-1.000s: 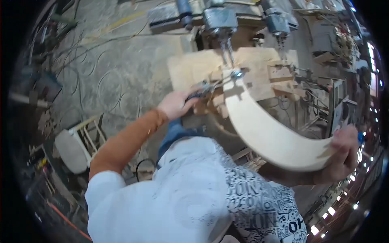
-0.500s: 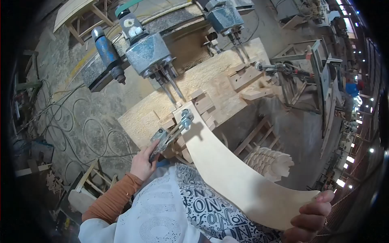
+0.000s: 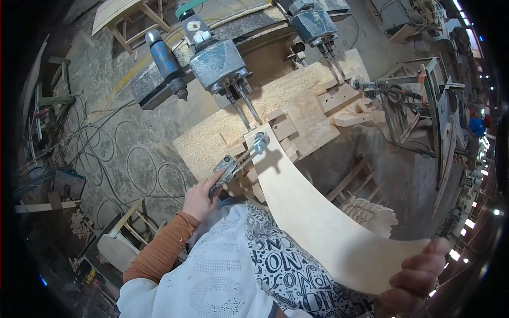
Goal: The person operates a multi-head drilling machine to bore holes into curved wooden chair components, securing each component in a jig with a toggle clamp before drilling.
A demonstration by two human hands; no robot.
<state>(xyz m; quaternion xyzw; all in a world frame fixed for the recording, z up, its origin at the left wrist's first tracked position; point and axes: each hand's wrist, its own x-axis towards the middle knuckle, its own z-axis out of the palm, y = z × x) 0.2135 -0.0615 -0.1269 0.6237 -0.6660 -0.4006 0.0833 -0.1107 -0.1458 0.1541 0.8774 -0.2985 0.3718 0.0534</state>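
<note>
At the far left, a chair with a pale oval upholstered seat (image 3: 117, 253) stands on the grey, stained floor. To its right, a forearm in an orange-brown sleeve (image 3: 163, 252) leads up to the left hand (image 3: 199, 200). Above, a blue cylindrical drill unit (image 3: 165, 61) points down at a slant.

The left hand is closed around the handle of a grey metal lever clamp (image 3: 225, 172), index finger laid along the top. A broad pale wooden board (image 3: 191, 153), strewn with sawdust, lies beyond the hand. Above the board, a blue-grey boxy drill head (image 3: 218, 66) carries two long steel bits; their tips are at the narrow end of a curved, pale, smooth wooden panel (image 3: 318, 222). Contact there cannot be confirmed. The clamp's tip stands over that same end; whether it presses on the wood cannot be told.

The panel runs from the board down to the lower right, passing in front of a black-and-white lettered apron (image 3: 275, 259). A second blue-grey drill head (image 3: 313, 25) is above the board's right part. Just beyond the panel's edge is a stack of pale scalloped wooden pieces (image 3: 368, 214). The right hand (image 3: 416, 273) grasps the panel's wide end, fingers curled over its edge.
</note>
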